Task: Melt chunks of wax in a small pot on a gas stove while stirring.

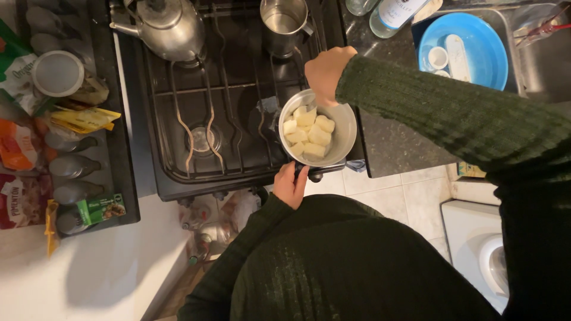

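Observation:
A small steel saucepan (345, 128) holding several pale yellow chunks (309, 134) sits on the front right burner of a black gas stove (232, 101). My left hand (290, 185) grips the pan's dark handle at the stove's front edge. Just above the pan's far rim, my right hand (324, 71) is closed with the fingers curled down; what it holds is hidden. Both arms wear dark green knitted sleeves.
A steel kettle (169, 27) and a steel mug (284, 24) stand on the back burners. A blue plate (479, 53) lies in the sink at upper right. Spice jars and packets (71, 125) fill the left shelf. A white counter (89, 267) is at lower left.

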